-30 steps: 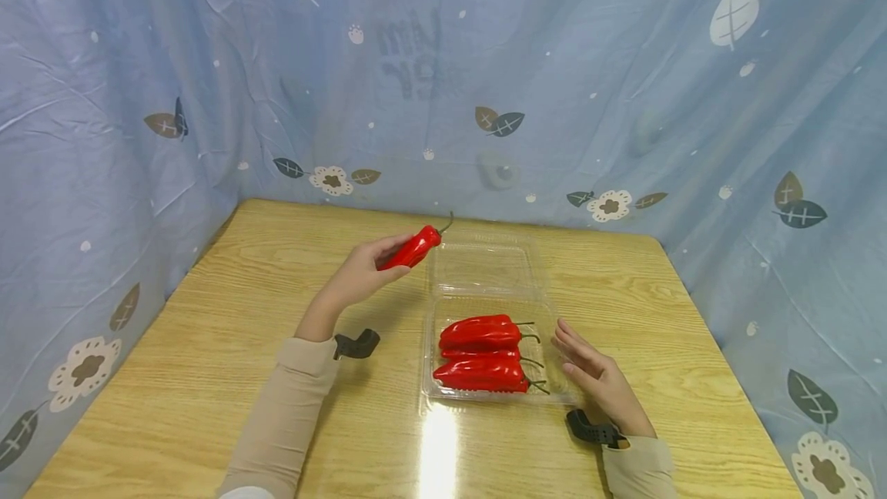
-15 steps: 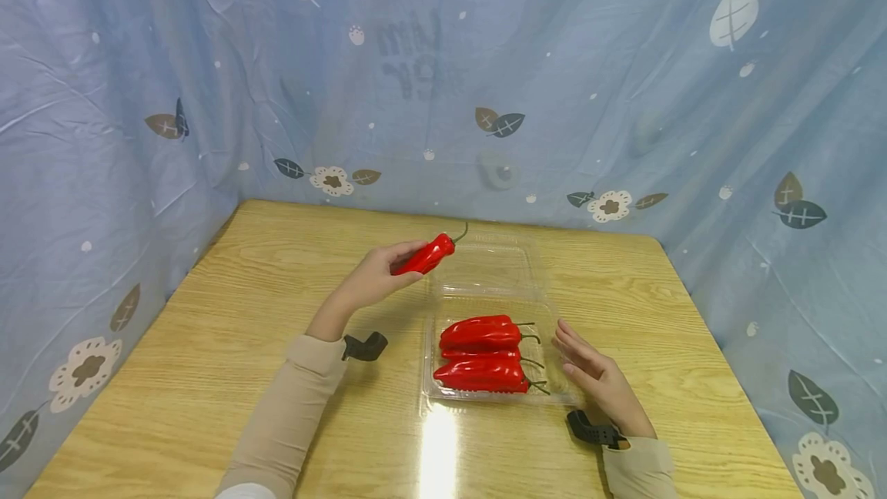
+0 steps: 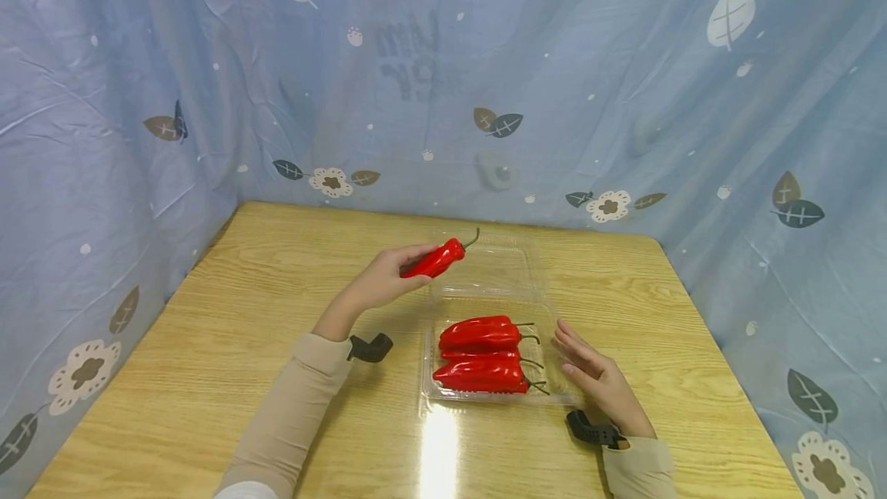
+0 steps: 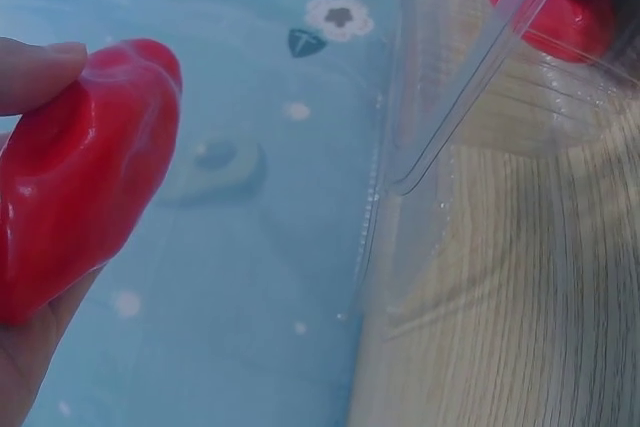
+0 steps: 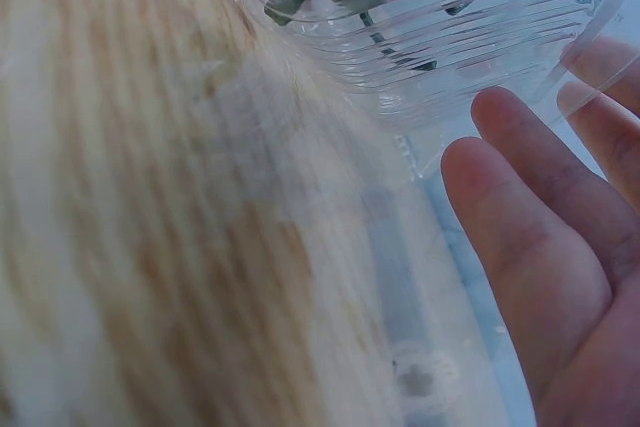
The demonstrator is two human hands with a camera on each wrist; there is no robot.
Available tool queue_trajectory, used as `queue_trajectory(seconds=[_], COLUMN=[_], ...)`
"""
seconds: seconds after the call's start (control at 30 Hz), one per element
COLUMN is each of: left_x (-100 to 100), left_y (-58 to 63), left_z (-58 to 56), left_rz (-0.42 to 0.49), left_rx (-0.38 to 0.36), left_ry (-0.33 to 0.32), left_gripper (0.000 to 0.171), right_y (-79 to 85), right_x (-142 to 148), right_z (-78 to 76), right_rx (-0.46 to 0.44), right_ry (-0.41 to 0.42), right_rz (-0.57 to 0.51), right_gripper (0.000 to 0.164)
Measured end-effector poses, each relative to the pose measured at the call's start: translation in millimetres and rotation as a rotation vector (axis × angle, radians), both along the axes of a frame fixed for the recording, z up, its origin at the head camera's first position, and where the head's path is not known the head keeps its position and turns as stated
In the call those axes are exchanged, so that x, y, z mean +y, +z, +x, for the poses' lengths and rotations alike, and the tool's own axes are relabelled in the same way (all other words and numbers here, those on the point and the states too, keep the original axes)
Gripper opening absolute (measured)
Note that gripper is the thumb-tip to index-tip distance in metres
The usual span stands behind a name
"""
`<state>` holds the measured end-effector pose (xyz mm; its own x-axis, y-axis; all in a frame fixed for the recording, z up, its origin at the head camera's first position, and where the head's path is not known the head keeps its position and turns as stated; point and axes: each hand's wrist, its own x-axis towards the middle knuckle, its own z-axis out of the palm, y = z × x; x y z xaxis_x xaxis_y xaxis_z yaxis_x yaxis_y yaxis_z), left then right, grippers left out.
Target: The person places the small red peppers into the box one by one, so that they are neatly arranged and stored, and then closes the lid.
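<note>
My left hand (image 3: pixel 381 277) grips a red pepper (image 3: pixel 443 256) between thumb and fingers, its green stem pointing up to the right. That hand is raised near the left edge of the clear plastic clamshell's lid (image 3: pixel 488 266). In the left wrist view the glossy held pepper (image 4: pixel 95 167) fills the left side. Several red peppers (image 3: pixel 481 372) lie side by side in the clamshell's base (image 3: pixel 495 305), stems to the right. My right hand (image 3: pixel 603 380) is at the base's right wall, fingers relaxed; in the right wrist view its fingertips (image 5: pixel 500 112) are right at the ribbed plastic wall (image 5: pixel 440 77).
The clamshell lies open on a wood-grain table (image 3: pixel 291 252), lid toward the back. A blue curtain (image 3: pixel 416 60) with leaf and flower prints surrounds the table's back and sides. Black wrist mounts (image 3: pixel 370 347) jut from both wrists.
My left hand has moved right and slightly toward me with the pepper, to the lid's left edge. The right hand and the peppers in the clamshell have stayed put.
</note>
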<state>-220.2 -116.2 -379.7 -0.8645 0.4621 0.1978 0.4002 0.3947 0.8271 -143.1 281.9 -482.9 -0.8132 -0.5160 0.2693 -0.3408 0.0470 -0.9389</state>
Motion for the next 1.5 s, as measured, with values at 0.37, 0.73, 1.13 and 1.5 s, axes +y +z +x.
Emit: queue_trajectory(seconds=[0.37, 0.73, 1.13, 1.5], left_x=[9.2, 17.4, 33.5, 42.3], left_y=[-2.6, -10.0, -18.8, -23.2], left_z=[-0.7, -3.9, -9.7, -13.2], left_rz=[-0.006, -0.037, -0.104, -0.105], left_rx=[-0.014, -0.013, -0.021, -0.012], left_ry=[-0.036, -0.121, -0.228, -0.289], left_gripper=[0.052, 0.052, 0.052, 0.051], right_y=[-2.2, -2.1, -2.9, -1.5], right_x=[1.6, 1.6, 2.0, 1.4], right_z=[-0.9, -1.5, -1.7, -1.3], right_rx=[0.009, -0.003, 0.010, 0.019], right_ry=[0.004, -0.003, -0.003, 0.001], right_rz=[-0.008, 0.000, 0.000, 0.001], right_gripper=[0.053, 0.051, 0.050, 0.050])
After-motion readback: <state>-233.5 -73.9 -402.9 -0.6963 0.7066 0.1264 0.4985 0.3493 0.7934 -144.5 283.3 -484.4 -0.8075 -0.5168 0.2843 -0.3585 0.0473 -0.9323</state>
